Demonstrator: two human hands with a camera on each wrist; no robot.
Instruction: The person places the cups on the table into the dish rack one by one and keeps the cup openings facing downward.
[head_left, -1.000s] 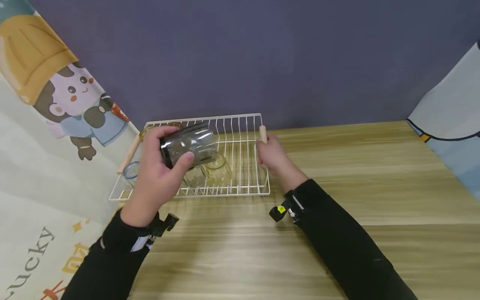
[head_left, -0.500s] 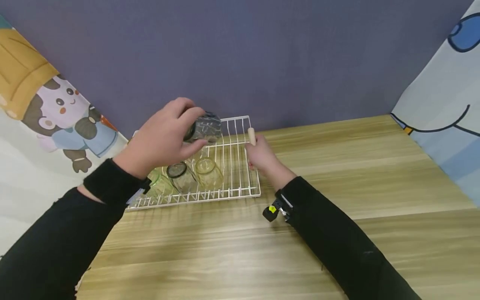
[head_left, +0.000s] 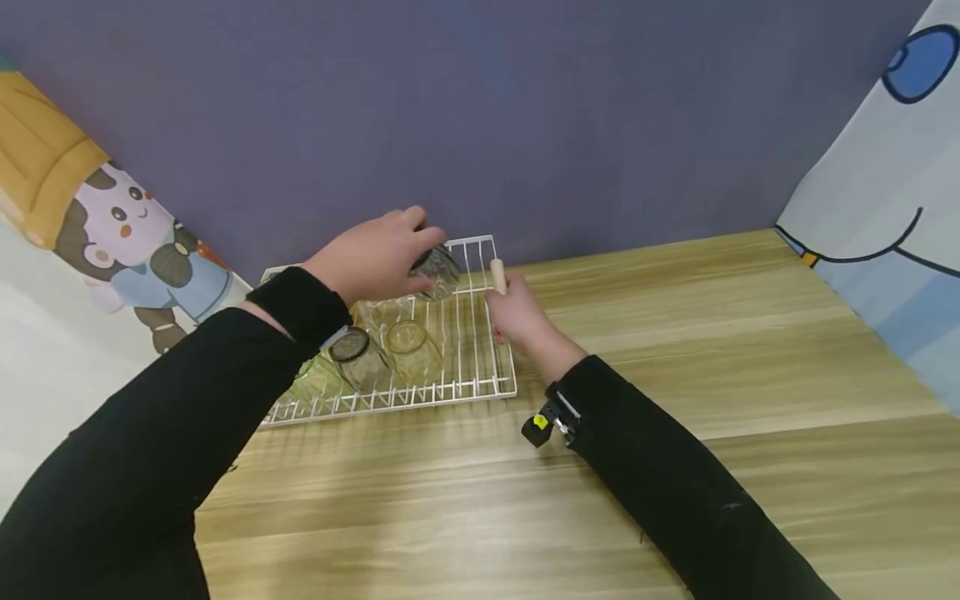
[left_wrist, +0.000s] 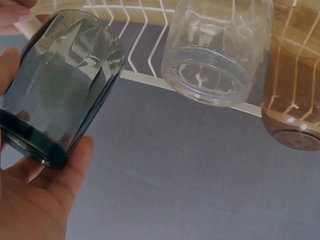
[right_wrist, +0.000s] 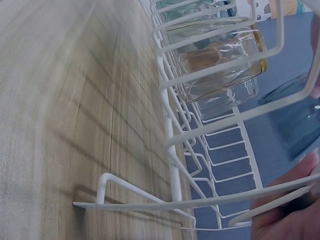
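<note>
My left hand [head_left: 378,254] holds a dark smoky drinking glass [head_left: 438,273] by its base, tilted, above the back right part of a white wire dish rack [head_left: 480,397]. In the left wrist view the thumb and fingers wrap the thick base of this glass. My right hand [head_left: 519,315] grips the rack's right side at its wooden handle [head_left: 497,273]. Along the front row stand upside-down glasses: a yellow one [head_left: 414,354], a grey one [head_left: 362,360] and a green one [head_left: 318,379]. In the back row are a clear glass [left_wrist: 215,55] and a brown glass [left_wrist: 295,95].
The rack stands on a wood-grain table [head_left: 600,467], against a dark blue-grey wall [head_left: 480,117]. Patterned cloth panels hang at the left [head_left: 120,242] and right [head_left: 862,167]. My left forearm covers the rack's left part in the head view.
My left hand has carried the smoky glass rightward and back over the rack, turning the palm down. The right hand has kept its grip on the handle. The head view has shifted slightly.
</note>
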